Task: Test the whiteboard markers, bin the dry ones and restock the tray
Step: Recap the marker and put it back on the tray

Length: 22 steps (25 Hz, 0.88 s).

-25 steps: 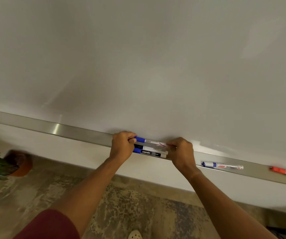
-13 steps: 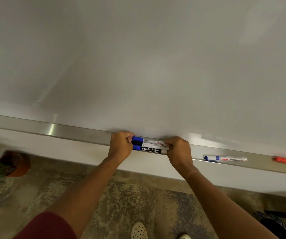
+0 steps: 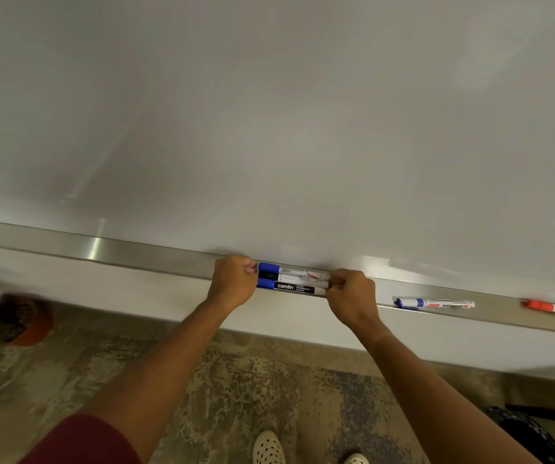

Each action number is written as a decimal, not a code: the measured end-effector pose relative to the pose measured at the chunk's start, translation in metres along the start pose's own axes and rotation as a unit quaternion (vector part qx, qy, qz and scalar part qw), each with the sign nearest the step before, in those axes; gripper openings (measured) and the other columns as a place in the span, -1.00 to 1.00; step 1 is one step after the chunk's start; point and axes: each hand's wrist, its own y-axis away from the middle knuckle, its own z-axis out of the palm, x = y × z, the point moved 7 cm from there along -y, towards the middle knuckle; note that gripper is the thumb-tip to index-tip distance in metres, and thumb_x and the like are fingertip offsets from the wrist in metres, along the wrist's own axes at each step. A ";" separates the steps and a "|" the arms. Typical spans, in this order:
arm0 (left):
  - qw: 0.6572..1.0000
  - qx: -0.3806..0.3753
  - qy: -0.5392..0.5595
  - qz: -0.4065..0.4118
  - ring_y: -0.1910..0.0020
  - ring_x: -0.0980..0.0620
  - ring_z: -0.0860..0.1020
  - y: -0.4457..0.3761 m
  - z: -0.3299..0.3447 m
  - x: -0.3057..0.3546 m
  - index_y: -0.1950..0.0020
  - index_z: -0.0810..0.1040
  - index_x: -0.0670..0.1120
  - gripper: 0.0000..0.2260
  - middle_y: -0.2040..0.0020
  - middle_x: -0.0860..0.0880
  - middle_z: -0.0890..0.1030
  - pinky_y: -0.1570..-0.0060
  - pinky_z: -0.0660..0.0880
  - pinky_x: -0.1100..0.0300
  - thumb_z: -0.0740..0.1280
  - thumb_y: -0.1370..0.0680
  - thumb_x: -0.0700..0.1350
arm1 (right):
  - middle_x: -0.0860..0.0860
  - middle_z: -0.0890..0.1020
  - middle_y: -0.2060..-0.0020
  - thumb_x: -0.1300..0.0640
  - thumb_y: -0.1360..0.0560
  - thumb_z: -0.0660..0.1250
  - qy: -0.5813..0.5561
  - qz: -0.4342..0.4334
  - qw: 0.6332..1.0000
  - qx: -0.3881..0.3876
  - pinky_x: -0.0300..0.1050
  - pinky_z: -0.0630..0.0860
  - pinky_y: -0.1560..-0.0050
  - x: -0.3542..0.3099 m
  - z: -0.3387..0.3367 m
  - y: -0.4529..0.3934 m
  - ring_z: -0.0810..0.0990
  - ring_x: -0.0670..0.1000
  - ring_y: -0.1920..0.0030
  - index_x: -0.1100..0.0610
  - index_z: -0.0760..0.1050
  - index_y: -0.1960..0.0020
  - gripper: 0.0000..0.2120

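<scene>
Standing at the whiteboard (image 3: 269, 112), we hold three markers (image 3: 294, 280) bunched side by side on the metal tray (image 3: 135, 252) along its lower edge, our left hand (image 3: 234, 279) curled round their capped ends and our right hand (image 3: 351, 294) curled round the opposite ends. Two of the bundle carry blue caps and the one between them a black cap; the nearest barrel reads "camlin". Farther right on the same tray, well apart from our hands, lie a blue-capped marker (image 3: 435, 303) and, near the frame's edge, a red-capped marker (image 3: 552, 308). Below, a potted plant (image 3: 8, 321) stands on the mottled floor (image 3: 236, 380) at left, and our pale perforated shoes (image 3: 268, 447) show at the bottom.
</scene>
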 end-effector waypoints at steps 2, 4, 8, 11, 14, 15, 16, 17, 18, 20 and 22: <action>1.000 -0.011 -0.002 -0.001 0.11 -0.03 0.60 -0.002 0.002 0.000 0.01 0.66 -0.22 -0.80 0.10 -0.13 0.65 0.10 0.44 0.26 0.25 -0.52 -0.34 | 0.06 0.70 0.22 0.39 -0.40 0.22 -0.010 -0.001 1.000 -0.012 -0.20 0.54 0.24 -0.005 0.003 0.000 0.60 0.08 0.23 0.14 0.68 0.06 -0.69; 1.000 -0.013 -0.006 -0.003 0.16 -0.02 0.58 -0.004 0.002 -0.002 0.07 0.65 -0.20 -0.82 0.10 -0.15 0.64 0.15 0.45 0.25 0.26 -0.52 -0.32 | 0.07 0.70 0.19 0.39 -0.41 0.22 -0.007 0.000 1.000 -0.016 -0.20 0.55 0.24 -0.008 0.005 0.000 0.60 0.08 0.23 0.16 0.68 0.03 -0.68; 1.000 -0.013 -0.008 -0.009 0.20 -0.02 0.58 -0.005 -0.001 -0.005 0.11 0.64 -0.19 -0.84 0.14 -0.15 0.64 0.20 0.45 0.24 0.26 -0.51 -0.31 | 0.08 0.70 0.20 0.38 -0.41 0.22 -0.004 0.001 1.000 -0.011 -0.12 0.60 0.18 -0.008 0.006 0.000 0.61 0.10 0.21 0.19 0.68 0.03 -0.70; 0.999 0.019 -0.033 0.029 0.08 -0.13 0.60 0.003 -0.005 0.002 0.06 0.61 -0.24 -0.87 0.08 -0.16 0.62 0.06 0.56 0.07 0.27 -0.50 -0.26 | 0.09 0.68 0.13 0.29 -0.44 0.25 0.022 -0.056 0.998 0.019 -0.12 0.56 0.14 -0.015 0.000 0.008 0.60 0.10 0.16 0.17 0.64 -0.07 -0.72; 0.973 0.051 -0.173 0.145 -0.15 -0.12 0.50 0.024 -0.001 0.018 -0.28 0.50 -0.18 -0.60 -0.19 -0.13 0.51 -0.16 0.48 -0.04 0.28 -0.53 0.01 | 0.09 0.60 -0.10 0.04 -0.48 0.29 0.126 -0.163 0.977 0.052 -0.09 0.51 0.02 -0.020 0.001 0.022 0.56 0.11 -0.06 0.12 0.51 -0.27 -0.61; 0.960 0.053 -0.212 0.172 -0.23 -0.12 0.45 0.032 0.004 0.021 -0.37 0.42 -0.15 -0.48 -0.27 -0.12 0.47 -0.22 0.42 -0.04 0.23 -0.52 0.12 | 0.10 0.58 -0.16 -0.07 -0.47 0.28 0.161 -0.189 0.967 0.060 -0.05 0.52 -0.02 -0.018 0.003 0.026 0.54 0.12 -0.12 0.11 0.47 -0.31 -0.53; 0.951 0.053 -0.242 0.187 -0.30 -0.12 0.40 0.039 0.008 0.023 -0.44 0.34 -0.12 -0.39 -0.35 -0.12 0.42 -0.28 0.35 -0.04 0.16 -0.50 0.21 | 0.10 0.55 -0.22 -0.16 -0.46 0.25 0.189 -0.207 0.958 0.066 0.01 0.51 -0.08 -0.016 0.005 0.030 0.52 0.13 -0.17 0.11 0.43 -0.35 -0.46; 0.944 0.050 -0.263 0.193 -0.38 -0.12 0.33 0.045 0.014 0.024 -0.49 0.26 -0.10 -0.32 -0.43 -0.13 0.34 -0.34 0.28 -0.04 0.10 -0.49 0.28 | 0.11 0.52 -0.28 -0.23 -0.46 0.20 0.207 -0.218 0.951 0.070 0.05 0.50 -0.15 -0.013 0.005 0.033 0.49 0.13 -0.22 0.10 0.38 -0.38 -0.39; 0.939 0.044 -0.280 0.195 -0.44 -0.12 0.26 0.049 0.019 0.023 -0.54 0.17 -0.07 -0.27 -0.50 -0.14 0.25 -0.39 0.21 -0.03 0.04 -0.48 0.34 | 0.12 0.47 -0.34 -0.30 -0.46 0.14 0.219 -0.221 0.948 0.070 0.09 0.46 -0.22 -0.010 0.005 0.035 0.45 0.14 -0.29 0.09 0.33 -0.42 -0.34; 0.931 0.036 -0.300 0.207 -0.52 -0.11 0.08 0.058 0.029 0.027 -0.58 -0.02 -0.02 -0.19 -0.57 -0.14 0.04 -0.46 0.04 -0.02 -0.02 -0.46 0.41 | 0.14 0.34 -0.46 -0.39 -0.47 0.03 0.235 -0.220 0.945 0.064 0.13 0.33 -0.37 -0.003 0.002 0.040 0.32 0.16 -0.43 0.08 0.21 -0.50 -0.24; 0.926 0.025 -0.306 0.219 -0.55 -0.10 -0.09 0.065 0.039 0.034 -0.58 -0.16 0.01 -0.15 -0.58 -0.12 -0.14 -0.48 -0.10 -0.02 -0.03 -0.45 0.46 | 0.14 0.20 -0.53 -0.43 -0.47 -0.04 0.245 -0.215 0.943 0.062 0.14 0.18 -0.47 0.004 -0.004 0.045 0.17 0.16 -0.52 0.07 0.09 -0.56 -0.17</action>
